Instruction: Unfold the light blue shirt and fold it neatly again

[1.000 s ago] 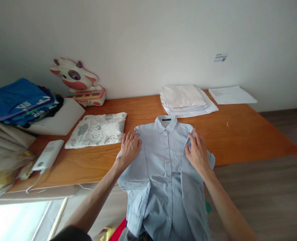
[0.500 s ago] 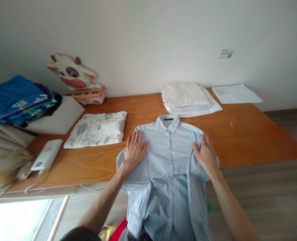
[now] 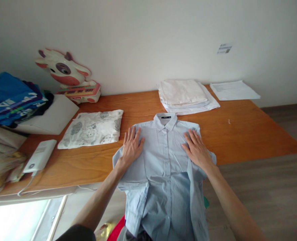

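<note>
A light blue button-up shirt (image 3: 160, 150) lies front side up, collar toward the wall, its upper part on the wooden table and its lower part hanging over the front edge. My left hand (image 3: 132, 145) rests flat on the shirt's left shoulder area, fingers apart. On the opposite side, my right hand (image 3: 196, 149) lies flat on the chest near the other shoulder, fingers spread. Both sleeves are bent down along the body of the shirt. The shirt's hem runs out of view at the bottom.
Behind the shirt sits a stack of folded pale cloth (image 3: 186, 93), with white papers (image 3: 235, 90) beside it. To the left are a folded patterned cloth (image 3: 93, 129), a white power bank-like device (image 3: 40, 155) with a cable, a cow toy keyboard (image 3: 70, 77), and blue clothes (image 3: 12, 97) on a white box (image 3: 55, 117).
My right hand has moved inward from the shoulder edge onto the chest of the shirt. My left hand stays in about the same place on the cloth. The view has shifted slightly.
</note>
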Available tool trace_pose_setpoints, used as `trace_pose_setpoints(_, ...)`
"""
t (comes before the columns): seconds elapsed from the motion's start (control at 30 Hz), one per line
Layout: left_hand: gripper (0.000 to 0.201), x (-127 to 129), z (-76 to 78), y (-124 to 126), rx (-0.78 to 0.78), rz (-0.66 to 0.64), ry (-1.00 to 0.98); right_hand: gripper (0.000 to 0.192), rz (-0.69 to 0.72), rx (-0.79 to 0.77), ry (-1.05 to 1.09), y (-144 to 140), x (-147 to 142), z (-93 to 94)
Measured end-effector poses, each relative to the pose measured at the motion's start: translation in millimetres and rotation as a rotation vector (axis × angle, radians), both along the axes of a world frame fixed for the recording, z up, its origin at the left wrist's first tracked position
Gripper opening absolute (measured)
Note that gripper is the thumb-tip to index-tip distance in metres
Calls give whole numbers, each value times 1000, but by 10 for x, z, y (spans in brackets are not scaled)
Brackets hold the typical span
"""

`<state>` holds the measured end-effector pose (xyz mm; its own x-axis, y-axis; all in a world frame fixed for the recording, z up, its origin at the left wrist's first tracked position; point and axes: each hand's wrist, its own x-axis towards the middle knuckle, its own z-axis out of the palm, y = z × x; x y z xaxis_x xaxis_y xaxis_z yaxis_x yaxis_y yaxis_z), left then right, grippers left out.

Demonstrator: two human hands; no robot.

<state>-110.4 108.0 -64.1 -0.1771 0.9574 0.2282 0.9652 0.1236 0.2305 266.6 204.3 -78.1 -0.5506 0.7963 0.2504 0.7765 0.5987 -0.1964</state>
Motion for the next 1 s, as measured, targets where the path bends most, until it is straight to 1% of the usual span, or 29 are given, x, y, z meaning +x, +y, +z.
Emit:
trace_pose_setpoints(0.1, 70, 5, -45, 57, -13, -1, 16, 80, -57, -14, 13, 19, 4, 4)
trace_pose_setpoints(0.23, 73, -38, -84, 213, 1, -16, -33, 80, -32, -70, 4, 153, 19, -9)
trace_pose_setpoints(0.3, 71, -63, -36, 267, 26, -32, -107, 80, -10, -83, 36, 208, 28, 4)
trace_pose_setpoints(0.37, 63, -63, 73, 202, 115, -49, -218, 77, 7, -56, 106, 209, 36, 53)
trace_pose_setpoints(0.4, 56, -46, 142, 101, 193, -48, -289, 73, 12, -26, 156, 179, 37, 94)
trace_pose_setpoints(0.43, 49, -15, 209, -55, 289, -33, -367, 67, 14, 11, 215, 126, 32, 145)
trace_pose_setpoints(0.47, 42, 30, 262, -265, 403, -2, -451, 60, 14, 51, 281, 48, 19, 205)
trace_pose_setpoints(0.5, 36, 84, 292, -522, 523, 55, -544, 52, 14, 86, 351, -53, -7, 272)
trace_pose_setpoints(0.53, 29, 142, 290, -818, 643, 132, -633, 44, 16, 107, 422, -176, -51, 344)
trace_pose_setpoints(0.57, 24, 198, 249, -1136, 780, 209, -731, 38, 20, 111, 495, -316, -119, 419)
trace_pose_setpoints(0.6, 25, 245, 171, -1460, 900, 273, -840, 33, 34, 92, 568, -466, -214, 495)
trace_pose_setpoints(0.63, 27, 281, 59, -1772, 955, 331, -942, 29, 61, 47, 636, -617, -339, 570)
trace_pose_setpoints(0.67, 31, 306, -77, -2058, 927, 376, -1023, 27, 106, -23, 697, -759, -493, 641)
trace_pose_setpoints(0.7, 37, 323, -227, -2303, 858, 437, -1076, 26, 172, -117, 741, -882, -675, 707)
trace_pose_setpoints(0.73, 40, 336, -381, -2500, 742, 503, -1123, 26, 250, -229, 761, -977, -879, 762)
trace_pose_setpoints(0.77, 44, 350, -527, -2644, 579, 539, -1178, 26, 333, -347, 755, -1038, -1103, 806)
trace_pose_setpoints(0.8, 51, 366, -658, -2737, 390, 550, -1237, 28, 405, -473, 728, -1064, -1339, 837)
trace_pose_setpoints(0.83, 58, 383, -768, -2784, 204, 545, -1293, 32, 454, -587, 688, -1054, -1582, 855)
trace_pose_setpoints(0.87, 66, 401, -851, -2795, 29, 523, -1346, 36, 472, -672, 639, -1014, -1826, 864)
trace_pose_setpoints(0.9, 71, 418, -908, -2780, -111, 497, -1391, 42, 457, -709, 581, -951, -2064, 867)
trace_pose_setpoints(0.93, 75, 435, -936, -2752, -212, 472, -1417, 46, 411, -691, 515, -873, -2286, 866)
trace_pose_setpoints(0.97, 76, 451, -938, -2721, -281, 450, -1418, 48, 362, -639, 443, -789, -2485, 864)
trace_pose_setpoints(1.0, 75, 469, -916, -2698, -320, 436, -1388, 47, 327, -584, 371, -710, -2656, 862)
